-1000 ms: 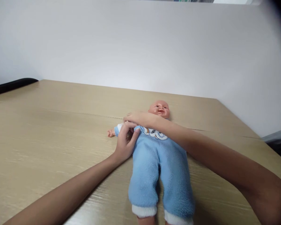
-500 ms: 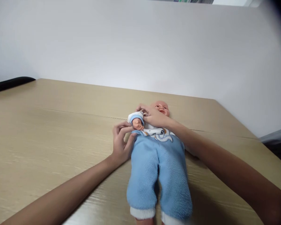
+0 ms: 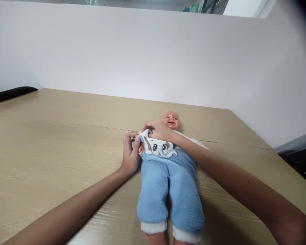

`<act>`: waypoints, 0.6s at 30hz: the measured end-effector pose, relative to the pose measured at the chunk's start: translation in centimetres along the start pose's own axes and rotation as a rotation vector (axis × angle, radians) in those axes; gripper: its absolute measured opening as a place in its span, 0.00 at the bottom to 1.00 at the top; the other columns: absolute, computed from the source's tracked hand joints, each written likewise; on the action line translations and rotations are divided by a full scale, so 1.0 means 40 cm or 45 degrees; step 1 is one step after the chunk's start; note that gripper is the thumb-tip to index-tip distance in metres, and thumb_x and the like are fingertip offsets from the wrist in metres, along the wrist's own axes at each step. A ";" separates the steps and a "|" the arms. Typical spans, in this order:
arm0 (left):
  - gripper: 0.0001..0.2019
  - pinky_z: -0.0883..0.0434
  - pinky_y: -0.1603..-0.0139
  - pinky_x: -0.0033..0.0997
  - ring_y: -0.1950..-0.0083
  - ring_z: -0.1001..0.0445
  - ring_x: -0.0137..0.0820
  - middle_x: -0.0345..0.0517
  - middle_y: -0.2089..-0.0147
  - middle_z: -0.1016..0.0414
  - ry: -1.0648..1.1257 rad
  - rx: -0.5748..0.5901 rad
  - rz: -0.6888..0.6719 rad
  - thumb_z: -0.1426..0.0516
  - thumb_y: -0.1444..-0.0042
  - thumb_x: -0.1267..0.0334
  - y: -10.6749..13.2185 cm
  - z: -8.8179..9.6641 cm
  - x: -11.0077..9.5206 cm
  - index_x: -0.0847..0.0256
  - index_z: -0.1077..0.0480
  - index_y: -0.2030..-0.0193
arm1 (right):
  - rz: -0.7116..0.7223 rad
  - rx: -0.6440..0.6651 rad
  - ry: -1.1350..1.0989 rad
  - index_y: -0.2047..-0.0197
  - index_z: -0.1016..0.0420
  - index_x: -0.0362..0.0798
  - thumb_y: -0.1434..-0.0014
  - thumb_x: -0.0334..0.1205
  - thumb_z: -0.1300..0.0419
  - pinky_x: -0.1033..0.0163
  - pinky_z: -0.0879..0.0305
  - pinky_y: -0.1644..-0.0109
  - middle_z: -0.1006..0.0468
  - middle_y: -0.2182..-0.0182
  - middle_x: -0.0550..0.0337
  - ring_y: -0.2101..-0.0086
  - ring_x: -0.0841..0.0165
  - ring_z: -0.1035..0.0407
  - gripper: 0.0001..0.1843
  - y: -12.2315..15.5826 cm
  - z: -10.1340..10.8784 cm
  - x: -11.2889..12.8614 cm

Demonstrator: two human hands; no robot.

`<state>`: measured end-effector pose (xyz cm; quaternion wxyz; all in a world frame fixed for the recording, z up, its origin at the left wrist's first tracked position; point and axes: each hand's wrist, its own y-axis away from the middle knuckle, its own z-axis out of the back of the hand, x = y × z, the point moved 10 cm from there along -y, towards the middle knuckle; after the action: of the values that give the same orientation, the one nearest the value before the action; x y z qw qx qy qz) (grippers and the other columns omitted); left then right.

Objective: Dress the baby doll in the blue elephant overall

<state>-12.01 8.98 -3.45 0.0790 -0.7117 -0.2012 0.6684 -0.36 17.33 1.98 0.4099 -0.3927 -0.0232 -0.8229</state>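
A baby doll lies on its back on the wooden table, head away from me. It wears a fluffy light-blue romper with white cuffs and a white elephant patch on the chest. My left hand pinches the romper's edge at the doll's shoulder, fingers closed on the fabric. My right hand reaches across the doll's chest and grips the same upper edge near the neck. The doll's arm on that side is hidden under the cloth and my fingers.
A plain white wall rises behind the table. A black chair back shows at the far left edge. The table's right edge runs close to the doll, with a dark gap beyond it.
The doll's small hand, which stuck out of the sleeve before, has gone under the fabric. Both my hands have closed on the romper's top edge, exposing more of the elephant patch.
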 end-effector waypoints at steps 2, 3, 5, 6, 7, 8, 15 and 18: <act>0.19 0.28 0.53 0.33 0.54 0.28 0.33 0.44 0.51 0.28 0.090 -0.027 0.046 0.41 0.28 0.40 -0.004 -0.001 0.002 0.53 0.33 0.53 | -0.016 -0.005 0.008 0.55 0.16 0.47 0.44 0.26 0.38 0.59 0.27 0.51 0.11 0.57 0.56 0.58 0.63 0.19 0.15 0.000 0.003 -0.002; 0.18 0.28 0.57 0.31 0.59 0.29 0.31 0.41 0.55 0.29 0.141 -0.017 0.094 0.41 0.28 0.40 -0.004 -0.006 0.009 0.53 0.33 0.53 | -0.026 -0.010 0.013 0.54 0.16 0.47 0.44 0.25 0.38 0.59 0.27 0.50 0.11 0.56 0.56 0.57 0.63 0.19 0.16 0.001 0.007 -0.001; 0.19 0.30 0.63 0.29 0.67 0.35 0.29 0.36 0.63 0.33 0.210 0.021 0.205 0.41 0.28 0.40 0.000 -0.017 0.027 0.53 0.34 0.54 | -0.044 -0.020 0.020 0.51 0.17 0.47 0.42 0.26 0.38 0.58 0.26 0.47 0.11 0.54 0.55 0.55 0.63 0.19 0.17 0.010 0.014 0.006; 0.19 0.31 0.65 0.29 0.69 0.37 0.28 0.35 0.66 0.35 0.222 0.026 0.245 0.41 0.28 0.39 0.002 -0.019 0.035 0.53 0.34 0.55 | -0.052 -0.029 0.027 0.50 0.18 0.47 0.41 0.27 0.38 0.57 0.27 0.45 0.12 0.52 0.54 0.53 0.63 0.19 0.17 0.018 0.019 0.014; 0.20 0.31 0.65 0.28 0.69 0.38 0.28 0.34 0.67 0.37 0.220 0.018 0.267 0.41 0.28 0.39 0.003 -0.016 0.040 0.53 0.35 0.56 | -0.060 -0.046 0.042 0.49 0.19 0.47 0.39 0.28 0.38 0.56 0.27 0.43 0.12 0.50 0.53 0.51 0.62 0.19 0.16 0.029 0.027 0.025; 0.21 0.31 0.64 0.28 0.69 0.37 0.28 0.34 0.67 0.37 0.209 0.001 0.272 0.41 0.28 0.38 0.003 -0.011 0.043 0.53 0.36 0.57 | -0.076 -0.073 0.062 0.48 0.20 0.46 0.36 0.32 0.38 0.55 0.28 0.42 0.13 0.49 0.51 0.50 0.61 0.20 0.14 0.042 0.036 0.036; 0.26 0.31 0.67 0.28 0.69 0.36 0.28 0.33 0.66 0.35 0.199 -0.058 0.290 0.39 0.34 0.32 -0.019 0.001 0.071 0.53 0.37 0.58 | -0.289 -0.077 0.231 0.61 0.22 0.51 0.29 0.57 0.38 0.57 0.38 0.61 0.18 0.67 0.59 0.67 0.63 0.28 0.18 0.154 0.055 0.085; 0.27 0.30 0.65 0.28 0.67 0.33 0.28 0.35 0.65 0.33 0.210 -0.090 0.272 0.36 0.37 0.32 -0.027 0.001 0.070 0.54 0.35 0.58 | -0.306 -0.075 0.161 0.64 0.26 0.52 0.29 0.54 0.39 0.57 0.39 0.59 0.21 0.67 0.61 0.65 0.63 0.30 0.17 0.172 0.048 0.083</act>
<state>-12.17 11.05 -5.60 -0.0015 -0.7840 -0.1403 0.6047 4.40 11.27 3.56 0.2974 -0.3462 -0.0198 -0.8895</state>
